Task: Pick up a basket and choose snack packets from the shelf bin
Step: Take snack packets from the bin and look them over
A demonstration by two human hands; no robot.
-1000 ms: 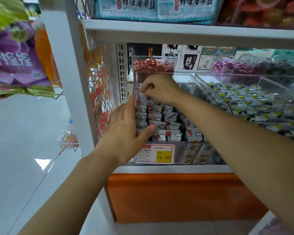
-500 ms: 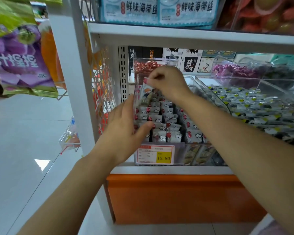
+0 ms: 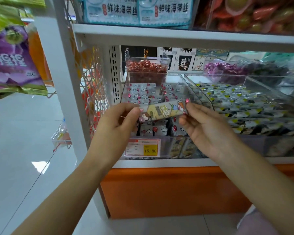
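Now our left hand (image 3: 115, 124) and right hand (image 3: 207, 129) each pinch one end of the yellow packet (image 3: 163, 110); with such small grips it may slip and fall into the bin (image 3: 199, 94).

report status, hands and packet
Left hand pinches one end, right hand the other. Yellow snack packet held above clear bin. Nothing blocking; no basket in view.

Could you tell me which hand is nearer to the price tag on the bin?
Left. The left hand is just above-left of the price tag; the right hand is farther off, up to its right. Both pinch the snack packet.
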